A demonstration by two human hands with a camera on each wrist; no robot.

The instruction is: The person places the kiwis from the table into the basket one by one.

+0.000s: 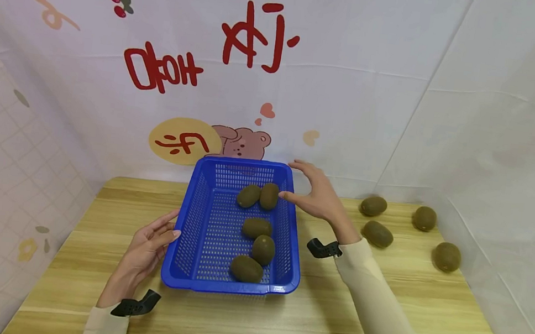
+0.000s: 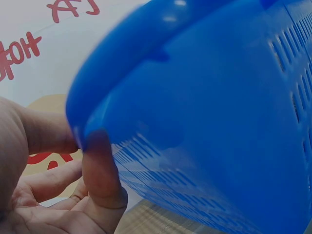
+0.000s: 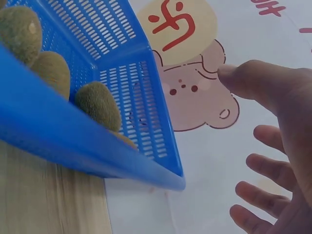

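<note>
A blue plastic basket [image 1: 228, 289] with perforated walls holds several brown kiwis [image 1: 246, 269], most of them toward its right side. My left hand [image 1: 143, 249] grips the basket's left rim; in the left wrist view its thumb and a finger [image 2: 100, 180] pinch the rim's edge. At the opposite side, my right hand [image 1: 319, 193] has its fingers spread beside the upper right rim and holds nothing. The right wrist view has this hand's thumb [image 3: 243, 80] apart from the basket's wall, with kiwis [image 3: 99, 105] visible over the rim.
Loose kiwis lie on the wooden table [image 1: 327, 330] to the right, including one kiwi [image 1: 378, 234] near my right forearm and another kiwi [image 1: 447, 257] by the right wall covering. A white printed sheet [image 1: 354, 111] hangs behind the basket.
</note>
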